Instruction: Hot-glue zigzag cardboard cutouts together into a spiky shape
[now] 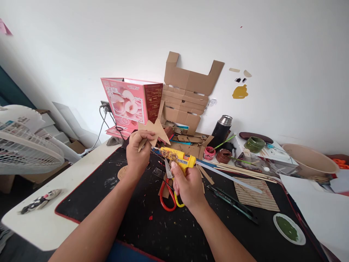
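Note:
My left hand (139, 150) pinches a tan cardboard cutout (156, 131) with pointed, zigzag edges, held up above the black mat. In my right hand (188, 183) is a yellow hot glue gun (177, 156), its stained nozzle pointing left toward the cutout's lower edge. Whether the tip touches the cardboard I cannot tell. A long whitish glue stick (231, 177) sticks out of the gun's back toward the right. Below the gun lie red-handled scissors (167, 198), partly hidden by my right hand. A round tan disc (122, 172) shows behind my left wrist.
Cardboard scraps (191, 139) pile up behind my hands, before a pink box (128, 103) and a flattened carton (188, 92). A black thermos (222, 129), paint jars (224, 155), a utility knife (233, 203), corrugated cardboard (256, 194) and a green-paint dish (289, 228) are rightward. A fan (27, 145) stands left.

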`<state>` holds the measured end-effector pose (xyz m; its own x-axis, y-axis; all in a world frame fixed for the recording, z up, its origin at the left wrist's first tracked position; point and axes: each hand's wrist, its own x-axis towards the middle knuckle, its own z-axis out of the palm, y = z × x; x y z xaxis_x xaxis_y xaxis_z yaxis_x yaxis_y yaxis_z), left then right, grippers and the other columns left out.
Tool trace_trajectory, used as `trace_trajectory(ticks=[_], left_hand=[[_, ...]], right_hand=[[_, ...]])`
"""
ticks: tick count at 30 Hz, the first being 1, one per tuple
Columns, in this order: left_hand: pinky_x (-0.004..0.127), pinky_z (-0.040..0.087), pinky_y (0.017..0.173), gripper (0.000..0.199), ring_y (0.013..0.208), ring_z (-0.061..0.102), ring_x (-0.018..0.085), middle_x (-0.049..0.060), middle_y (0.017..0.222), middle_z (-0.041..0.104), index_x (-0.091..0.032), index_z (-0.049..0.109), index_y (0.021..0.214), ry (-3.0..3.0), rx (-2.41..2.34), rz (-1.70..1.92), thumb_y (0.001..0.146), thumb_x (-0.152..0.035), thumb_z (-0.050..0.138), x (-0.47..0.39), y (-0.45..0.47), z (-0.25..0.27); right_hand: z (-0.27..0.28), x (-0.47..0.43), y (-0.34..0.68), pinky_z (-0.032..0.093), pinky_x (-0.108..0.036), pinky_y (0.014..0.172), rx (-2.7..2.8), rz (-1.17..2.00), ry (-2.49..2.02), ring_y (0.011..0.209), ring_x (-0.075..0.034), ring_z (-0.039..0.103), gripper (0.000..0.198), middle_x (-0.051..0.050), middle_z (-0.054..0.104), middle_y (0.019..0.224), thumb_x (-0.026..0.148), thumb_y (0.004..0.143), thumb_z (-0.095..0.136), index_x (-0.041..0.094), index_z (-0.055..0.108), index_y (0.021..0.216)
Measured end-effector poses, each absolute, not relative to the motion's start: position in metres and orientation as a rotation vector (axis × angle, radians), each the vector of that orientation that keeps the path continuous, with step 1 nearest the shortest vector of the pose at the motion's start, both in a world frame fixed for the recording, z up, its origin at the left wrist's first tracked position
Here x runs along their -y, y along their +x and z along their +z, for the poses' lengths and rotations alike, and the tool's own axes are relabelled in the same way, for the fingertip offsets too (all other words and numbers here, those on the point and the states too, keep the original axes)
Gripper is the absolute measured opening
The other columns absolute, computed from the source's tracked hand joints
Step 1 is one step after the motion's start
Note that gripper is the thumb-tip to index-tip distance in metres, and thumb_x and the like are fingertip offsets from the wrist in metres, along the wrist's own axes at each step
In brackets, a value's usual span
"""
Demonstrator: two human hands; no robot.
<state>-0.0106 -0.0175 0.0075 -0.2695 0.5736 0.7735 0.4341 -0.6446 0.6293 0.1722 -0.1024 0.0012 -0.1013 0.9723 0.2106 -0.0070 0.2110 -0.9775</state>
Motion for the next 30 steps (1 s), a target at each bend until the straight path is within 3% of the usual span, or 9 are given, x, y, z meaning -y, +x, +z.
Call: trace_trajectory(ticks=[30], left_hand=[[0.044, 0.051, 0.103, 0.023, 0.106, 0.071, 0.024, 0.003, 0.102, 0.078, -0.025, 0.068, 0.086, 1.856, -1.290, 2.086, 0.085, -0.005, 0.056, 0.0153, -0.0110, 0.0059]], right_hand=[[0.0010, 0.1001, 0.1735, 0.032, -0.026, 0.040, 1.429, 1.046, -1.052, 0.036, -0.013, 0.042, 0.058, 0.005, 0.044, 0.040, 0.072, 0.100, 0.054, 0.024, 0.055, 0.066]])
